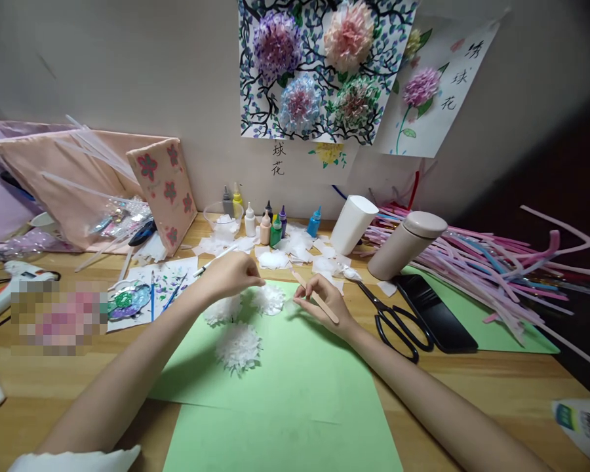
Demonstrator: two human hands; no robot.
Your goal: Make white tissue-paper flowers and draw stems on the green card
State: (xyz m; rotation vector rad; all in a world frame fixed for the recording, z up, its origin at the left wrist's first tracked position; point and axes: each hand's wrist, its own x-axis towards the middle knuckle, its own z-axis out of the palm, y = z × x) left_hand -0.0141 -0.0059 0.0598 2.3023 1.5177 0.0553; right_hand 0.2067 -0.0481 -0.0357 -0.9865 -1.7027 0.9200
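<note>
From my remote seat I take the green sheet (319, 370) as my landmark. Three white flowers sit on its left half: the nearest flower (239, 347) lies well inside it, while the far-left flower (222, 311) and the far-right flower (270, 300) lie close to its far edge. My left hand (233, 272) is over that far edge, fingertips drawn together at the far-right flower; I cannot tell whether they pinch it. My right hand (324, 303), above the sheet's far right part, is clamped on a wooden stick (326, 308) lying slantwise through its fingers, thumb and fingertip closed near a pale scrap. Beyond the sheet I see loose white squares (274, 258) and paint bottles (276, 231). Right of it lie black scissors (384, 305) and a phone (436, 313); left of it, a paint palette (126, 301).
</note>
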